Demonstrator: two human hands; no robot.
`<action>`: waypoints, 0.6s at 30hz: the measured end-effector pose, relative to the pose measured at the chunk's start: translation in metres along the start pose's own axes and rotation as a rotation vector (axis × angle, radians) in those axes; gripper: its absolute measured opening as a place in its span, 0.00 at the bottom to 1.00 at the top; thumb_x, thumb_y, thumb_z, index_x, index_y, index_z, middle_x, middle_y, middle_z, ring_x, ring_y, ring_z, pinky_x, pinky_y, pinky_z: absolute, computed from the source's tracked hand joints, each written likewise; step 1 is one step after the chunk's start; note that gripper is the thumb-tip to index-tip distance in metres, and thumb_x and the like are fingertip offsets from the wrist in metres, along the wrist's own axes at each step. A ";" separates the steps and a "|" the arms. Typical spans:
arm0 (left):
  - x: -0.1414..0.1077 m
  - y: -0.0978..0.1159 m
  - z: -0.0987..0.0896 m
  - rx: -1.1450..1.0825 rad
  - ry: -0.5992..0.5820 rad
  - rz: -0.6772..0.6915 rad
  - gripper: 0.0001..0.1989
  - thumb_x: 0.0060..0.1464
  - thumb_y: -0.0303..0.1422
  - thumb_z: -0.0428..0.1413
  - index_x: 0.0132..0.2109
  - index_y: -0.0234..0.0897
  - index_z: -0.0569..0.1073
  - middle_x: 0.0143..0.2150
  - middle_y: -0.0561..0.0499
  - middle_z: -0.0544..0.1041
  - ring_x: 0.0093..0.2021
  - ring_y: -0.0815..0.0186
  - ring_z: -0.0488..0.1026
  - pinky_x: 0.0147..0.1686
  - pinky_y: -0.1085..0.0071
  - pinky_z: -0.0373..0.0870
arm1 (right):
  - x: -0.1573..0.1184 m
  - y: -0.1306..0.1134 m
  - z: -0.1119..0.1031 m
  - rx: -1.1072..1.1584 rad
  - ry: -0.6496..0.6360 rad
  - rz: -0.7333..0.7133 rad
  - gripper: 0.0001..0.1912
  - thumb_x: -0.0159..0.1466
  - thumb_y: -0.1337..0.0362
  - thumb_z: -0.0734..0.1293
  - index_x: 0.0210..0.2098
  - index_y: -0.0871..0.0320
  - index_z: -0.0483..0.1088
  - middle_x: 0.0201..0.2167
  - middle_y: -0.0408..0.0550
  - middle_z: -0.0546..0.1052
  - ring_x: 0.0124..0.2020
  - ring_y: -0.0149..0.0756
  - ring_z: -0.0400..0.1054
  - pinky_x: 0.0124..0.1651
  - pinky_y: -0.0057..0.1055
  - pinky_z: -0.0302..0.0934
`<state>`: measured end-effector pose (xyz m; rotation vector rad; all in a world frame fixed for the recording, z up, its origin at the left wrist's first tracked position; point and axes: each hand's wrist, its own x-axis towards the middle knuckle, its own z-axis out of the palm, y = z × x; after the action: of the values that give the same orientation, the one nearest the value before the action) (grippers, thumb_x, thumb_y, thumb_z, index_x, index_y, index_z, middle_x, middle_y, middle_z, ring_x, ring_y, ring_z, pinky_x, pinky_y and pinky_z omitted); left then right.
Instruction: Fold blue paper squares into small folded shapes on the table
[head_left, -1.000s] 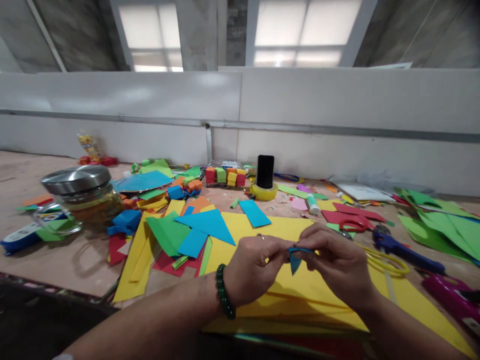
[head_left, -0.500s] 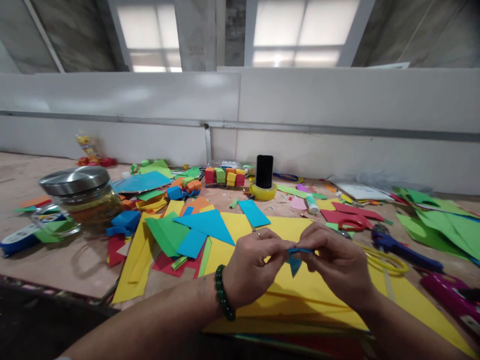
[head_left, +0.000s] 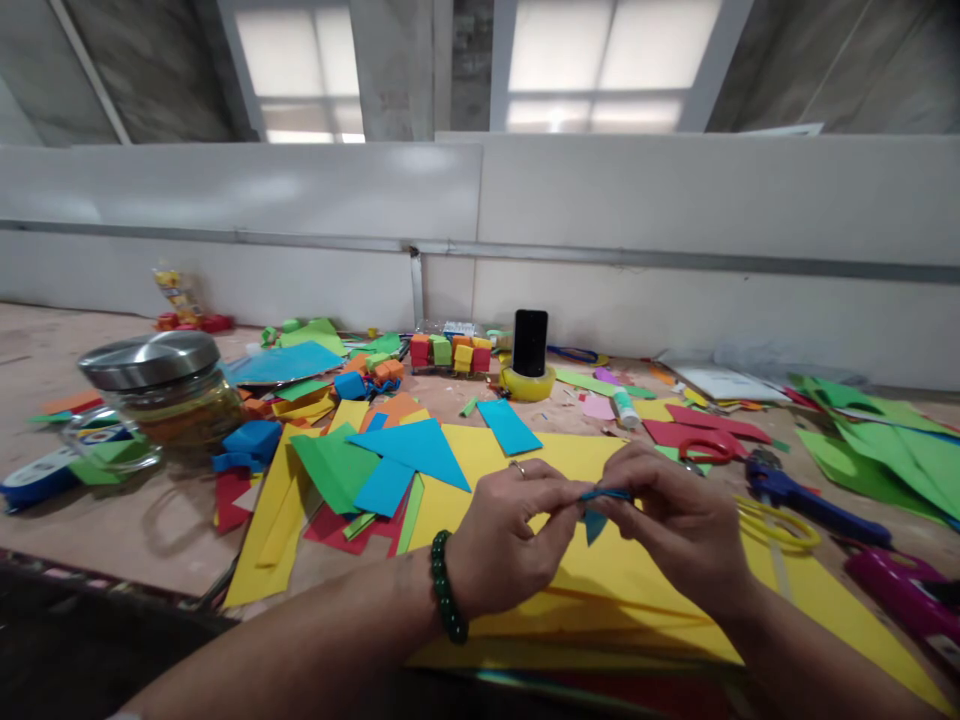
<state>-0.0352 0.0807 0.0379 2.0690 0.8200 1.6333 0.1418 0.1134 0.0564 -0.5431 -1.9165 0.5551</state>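
Table (head_left: 45,350): it carries many coloured papers and tools in front of you.
Yellow sheets (head_left: 570,450): they lie flat on the table, below your two hands.
Glass jar (head_left: 176,405): it stands at the left side, with a metal lid on.
Left hand (head_left: 510,540): your fingertips are closed on one end of the small blue paper piece (head_left: 595,524); a green bead bracelet (head_left: 448,590) is around your wrist.
Right hand (head_left: 679,530): your thumb and fingers are pinching the other end.
Phone (head_left: 530,343): it is upright at the yellow tape roll (head_left: 527,385).
Blue triangle (head_left: 427,450): it lies partly on the yellow sheets, left of your hands.
Small blue paper piece: it is above the yellow sheets, between your fingertips, with a pointed part hanging down; the fingers hide some of it.
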 end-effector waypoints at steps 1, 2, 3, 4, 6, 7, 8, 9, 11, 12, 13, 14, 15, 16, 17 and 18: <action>0.000 0.000 0.000 0.002 -0.001 0.004 0.09 0.55 0.22 0.55 0.37 0.33 0.80 0.32 0.46 0.80 0.33 0.67 0.75 0.34 0.74 0.71 | 0.000 0.000 0.000 -0.005 0.002 0.001 0.04 0.59 0.70 0.71 0.33 0.55 0.76 0.24 0.44 0.72 0.24 0.31 0.65 0.20 0.26 0.59; 0.000 -0.001 0.000 0.005 -0.001 0.006 0.08 0.55 0.22 0.55 0.37 0.33 0.80 0.32 0.46 0.80 0.32 0.67 0.75 0.34 0.75 0.71 | 0.000 0.000 0.000 -0.010 0.005 0.001 0.05 0.59 0.70 0.71 0.34 0.55 0.76 0.25 0.45 0.72 0.24 0.31 0.66 0.20 0.25 0.59; 0.000 -0.002 0.000 0.008 -0.002 0.008 0.08 0.56 0.23 0.55 0.37 0.33 0.80 0.32 0.46 0.79 0.32 0.68 0.75 0.33 0.75 0.71 | 0.000 0.000 0.000 -0.016 0.008 0.002 0.05 0.59 0.70 0.71 0.35 0.55 0.77 0.25 0.45 0.72 0.24 0.31 0.66 0.19 0.25 0.59; 0.000 -0.003 0.000 0.012 -0.003 0.008 0.08 0.56 0.23 0.56 0.37 0.34 0.80 0.31 0.46 0.79 0.32 0.68 0.75 0.33 0.75 0.70 | 0.000 -0.001 0.001 -0.020 0.013 0.000 0.05 0.59 0.70 0.71 0.35 0.55 0.77 0.25 0.45 0.72 0.24 0.31 0.66 0.19 0.25 0.59; 0.000 -0.004 0.000 0.020 -0.006 0.009 0.07 0.56 0.23 0.56 0.37 0.33 0.80 0.31 0.47 0.79 0.32 0.68 0.75 0.33 0.76 0.70 | 0.001 -0.001 0.001 -0.027 0.021 -0.012 0.03 0.58 0.69 0.71 0.33 0.55 0.77 0.24 0.45 0.72 0.24 0.31 0.66 0.19 0.26 0.59; 0.000 -0.005 0.000 0.022 -0.006 0.010 0.07 0.56 0.23 0.56 0.37 0.33 0.80 0.30 0.47 0.80 0.32 0.68 0.75 0.33 0.76 0.70 | 0.001 0.000 0.001 -0.033 0.022 -0.021 0.03 0.58 0.69 0.72 0.32 0.55 0.77 0.24 0.44 0.72 0.24 0.31 0.66 0.20 0.26 0.59; 0.000 -0.005 0.001 0.023 -0.009 0.010 0.07 0.56 0.23 0.57 0.37 0.33 0.80 0.30 0.47 0.80 0.31 0.68 0.75 0.32 0.76 0.69 | 0.001 0.000 0.000 -0.041 0.021 -0.029 0.03 0.58 0.69 0.72 0.32 0.55 0.77 0.23 0.44 0.72 0.24 0.31 0.66 0.21 0.26 0.59; 0.000 -0.005 0.001 0.023 -0.011 0.008 0.07 0.56 0.23 0.57 0.37 0.33 0.80 0.30 0.47 0.80 0.31 0.68 0.75 0.32 0.76 0.69 | 0.002 0.000 0.000 -0.049 0.018 -0.036 0.03 0.58 0.70 0.72 0.31 0.55 0.76 0.23 0.44 0.72 0.24 0.31 0.66 0.22 0.27 0.60; 0.000 -0.005 0.002 0.024 -0.009 0.006 0.06 0.56 0.23 0.57 0.36 0.33 0.80 0.30 0.47 0.80 0.30 0.69 0.75 0.32 0.76 0.69 | 0.002 0.001 -0.001 -0.062 0.009 -0.038 0.04 0.58 0.70 0.72 0.31 0.55 0.75 0.23 0.43 0.71 0.25 0.31 0.66 0.25 0.28 0.61; 0.000 -0.005 0.002 0.026 -0.008 0.003 0.06 0.56 0.24 0.57 0.36 0.33 0.80 0.29 0.47 0.79 0.30 0.69 0.75 0.32 0.76 0.69 | 0.002 0.002 -0.001 -0.065 0.005 -0.033 0.04 0.58 0.70 0.72 0.30 0.55 0.75 0.22 0.42 0.71 0.25 0.31 0.66 0.25 0.28 0.61; 0.000 -0.005 0.002 0.027 -0.009 0.000 0.06 0.56 0.24 0.57 0.36 0.33 0.80 0.29 0.48 0.79 0.30 0.69 0.74 0.31 0.77 0.68 | 0.002 0.002 -0.001 -0.066 0.003 -0.026 0.04 0.58 0.69 0.72 0.30 0.55 0.75 0.22 0.42 0.71 0.25 0.31 0.66 0.26 0.28 0.61; 0.000 -0.006 0.002 0.028 -0.009 -0.001 0.06 0.56 0.24 0.57 0.35 0.34 0.80 0.29 0.48 0.79 0.30 0.69 0.74 0.31 0.76 0.68 | 0.002 0.002 -0.002 -0.065 0.002 -0.019 0.03 0.58 0.69 0.72 0.30 0.55 0.75 0.22 0.42 0.71 0.25 0.31 0.66 0.25 0.28 0.60; 0.000 -0.006 0.002 0.028 -0.008 -0.002 0.06 0.56 0.24 0.57 0.35 0.33 0.80 0.29 0.48 0.79 0.30 0.69 0.74 0.31 0.76 0.68 | 0.001 0.002 -0.002 -0.061 -0.001 -0.013 0.03 0.58 0.68 0.72 0.29 0.55 0.75 0.22 0.42 0.71 0.25 0.31 0.65 0.25 0.28 0.60; 0.001 -0.006 0.002 0.030 -0.005 -0.007 0.06 0.55 0.24 0.57 0.35 0.33 0.80 0.28 0.48 0.79 0.29 0.69 0.74 0.31 0.76 0.68 | 0.001 0.003 -0.002 -0.056 -0.004 -0.008 0.03 0.58 0.68 0.72 0.29 0.55 0.75 0.22 0.43 0.71 0.25 0.31 0.66 0.25 0.28 0.60; 0.001 -0.005 0.002 0.034 0.007 -0.015 0.06 0.55 0.24 0.57 0.36 0.33 0.80 0.28 0.48 0.79 0.29 0.69 0.74 0.31 0.76 0.68 | 0.001 0.003 -0.001 -0.047 -0.008 -0.001 0.02 0.58 0.68 0.72 0.30 0.55 0.75 0.22 0.43 0.71 0.24 0.31 0.65 0.24 0.27 0.61; 0.001 -0.005 0.002 0.038 0.018 -0.025 0.06 0.54 0.23 0.57 0.36 0.33 0.80 0.28 0.48 0.79 0.28 0.70 0.73 0.30 0.76 0.68 | 0.000 0.002 -0.001 -0.028 -0.009 0.014 0.02 0.58 0.68 0.72 0.31 0.55 0.76 0.23 0.43 0.72 0.24 0.30 0.65 0.24 0.26 0.61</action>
<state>-0.0340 0.0854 0.0347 2.0639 0.8856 1.6377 0.1425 0.1155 0.0554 -0.5728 -1.9334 0.5409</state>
